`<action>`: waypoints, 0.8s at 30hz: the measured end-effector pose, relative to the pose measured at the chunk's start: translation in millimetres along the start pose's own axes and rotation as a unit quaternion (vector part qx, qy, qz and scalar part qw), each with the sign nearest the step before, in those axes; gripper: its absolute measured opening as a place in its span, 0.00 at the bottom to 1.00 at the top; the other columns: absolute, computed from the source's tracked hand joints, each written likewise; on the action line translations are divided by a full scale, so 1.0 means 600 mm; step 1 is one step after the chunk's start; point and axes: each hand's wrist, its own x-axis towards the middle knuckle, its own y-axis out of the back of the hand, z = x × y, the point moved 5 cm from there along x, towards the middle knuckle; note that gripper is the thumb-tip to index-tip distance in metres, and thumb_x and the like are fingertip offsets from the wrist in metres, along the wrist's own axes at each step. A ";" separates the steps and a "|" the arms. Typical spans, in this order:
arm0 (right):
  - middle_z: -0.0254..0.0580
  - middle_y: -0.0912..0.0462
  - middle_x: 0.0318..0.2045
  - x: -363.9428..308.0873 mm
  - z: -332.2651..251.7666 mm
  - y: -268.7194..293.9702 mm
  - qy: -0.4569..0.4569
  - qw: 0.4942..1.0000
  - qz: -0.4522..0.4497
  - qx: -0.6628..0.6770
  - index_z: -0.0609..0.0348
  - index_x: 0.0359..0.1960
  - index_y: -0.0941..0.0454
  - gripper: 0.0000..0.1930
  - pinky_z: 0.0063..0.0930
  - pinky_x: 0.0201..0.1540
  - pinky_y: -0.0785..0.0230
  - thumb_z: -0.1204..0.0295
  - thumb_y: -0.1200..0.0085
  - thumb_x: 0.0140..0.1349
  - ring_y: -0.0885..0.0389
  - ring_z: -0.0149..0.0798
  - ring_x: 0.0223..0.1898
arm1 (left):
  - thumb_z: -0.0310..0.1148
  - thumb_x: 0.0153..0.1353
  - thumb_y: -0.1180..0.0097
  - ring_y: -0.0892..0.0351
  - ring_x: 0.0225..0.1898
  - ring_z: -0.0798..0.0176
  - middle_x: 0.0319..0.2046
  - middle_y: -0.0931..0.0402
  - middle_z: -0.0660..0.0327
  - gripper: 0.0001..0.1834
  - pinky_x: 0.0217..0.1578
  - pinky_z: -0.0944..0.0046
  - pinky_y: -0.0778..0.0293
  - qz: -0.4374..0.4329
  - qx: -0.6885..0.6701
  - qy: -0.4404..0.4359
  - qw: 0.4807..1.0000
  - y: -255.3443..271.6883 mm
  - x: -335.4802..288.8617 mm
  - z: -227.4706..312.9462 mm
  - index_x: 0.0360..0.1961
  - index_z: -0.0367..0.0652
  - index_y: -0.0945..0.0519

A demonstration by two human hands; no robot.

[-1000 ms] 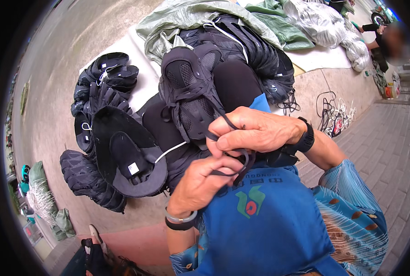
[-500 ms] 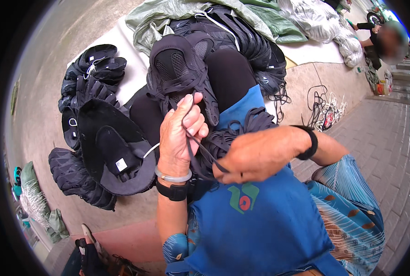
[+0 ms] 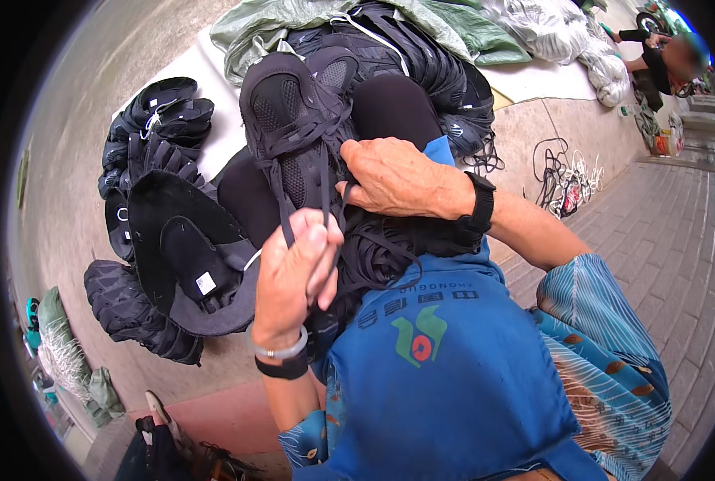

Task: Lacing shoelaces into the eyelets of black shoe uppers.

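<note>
Far to the left of the left hand, stacks of black shoe uppers (image 3: pixel 145 120) lie on the ground, with a black hat (image 3: pixel 185 256) beside them; the hat is turned up and holds one black insole-shaped piece (image 3: pixel 193 260) in its hollow. Lower left, another heap of dark uppers (image 3: pixel 129 309) rests on the concrete.

The left hand (image 3: pixel 297 272) is clenched around a black lace (image 3: pixel 325 188), pinching it between thumb and fingers just below the shoe. The black mesh shoe upper (image 3: pixel 293 128) lies on the person's lap, directly above the left hand and touching the right one.

The right hand (image 3: pixel 397 180) lies on the shoe's right side, fingers curled and gripping the lace strands (image 3: pixel 377 252) there.

Beyond the right hand, more black uppers (image 3: pixel 429 64) are piled on a green sheet (image 3: pixel 277 20). Right of it, loose cords (image 3: pixel 562 176) lie on the pavement.
</note>
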 end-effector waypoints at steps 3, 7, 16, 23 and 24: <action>0.64 0.22 0.22 -0.002 0.015 0.004 0.003 1.000 -0.008 0.008 0.74 0.27 0.27 0.17 0.49 0.33 0.25 0.65 0.45 0.54 0.19 0.63 0.29 | 0.40 0.70 0.54 0.42 0.15 0.78 0.16 0.38 0.71 0.16 0.18 0.76 0.42 -0.115 0.091 0.027 0.989 -0.044 -0.056 0.024 0.36 0.35 0.27; 0.61 0.21 0.23 -0.003 0.015 0.007 0.021 0.994 -0.085 0.064 0.72 0.30 0.26 0.18 0.48 0.35 0.27 0.63 0.43 0.53 0.19 0.61 0.30 | 0.40 0.70 0.52 0.41 0.20 0.79 0.20 0.35 0.71 0.16 0.21 0.75 0.43 -0.213 0.232 0.017 0.949 -0.098 -0.058 0.025 0.37 0.36 0.26; 0.39 0.19 0.35 -0.076 0.020 0.050 -0.034 0.841 -0.244 0.481 0.65 0.53 0.26 0.23 0.13 0.22 0.41 0.58 0.50 0.65 0.35 0.20 0.20 | 0.36 0.70 0.57 0.33 0.20 0.72 0.20 0.32 0.65 0.13 0.23 0.71 0.34 -0.285 0.258 0.026 0.923 -0.139 -0.026 -0.025 0.36 0.37 0.26; 0.32 0.28 0.17 -0.058 -0.059 -0.029 -0.138 0.665 -0.246 0.691 0.65 0.45 0.24 0.19 0.16 0.14 0.51 0.59 0.54 0.71 0.43 0.19 0.13 | 0.36 0.69 0.61 0.27 0.20 0.61 0.19 0.31 0.60 0.14 0.25 0.60 0.29 -0.358 0.334 0.039 0.871 -0.175 -0.007 -0.086 0.37 0.39 0.26; 0.28 0.32 0.14 -0.056 -0.059 -0.029 -0.136 0.685 -0.232 0.677 0.64 0.42 0.23 0.18 0.17 0.14 0.51 0.60 0.54 0.71 0.43 0.20 0.12 | 0.36 0.69 0.61 0.27 0.20 0.61 0.19 0.31 0.60 0.14 0.25 0.60 0.29 -0.355 0.334 0.041 0.872 -0.170 -0.006 -0.084 0.37 0.39 0.26</action>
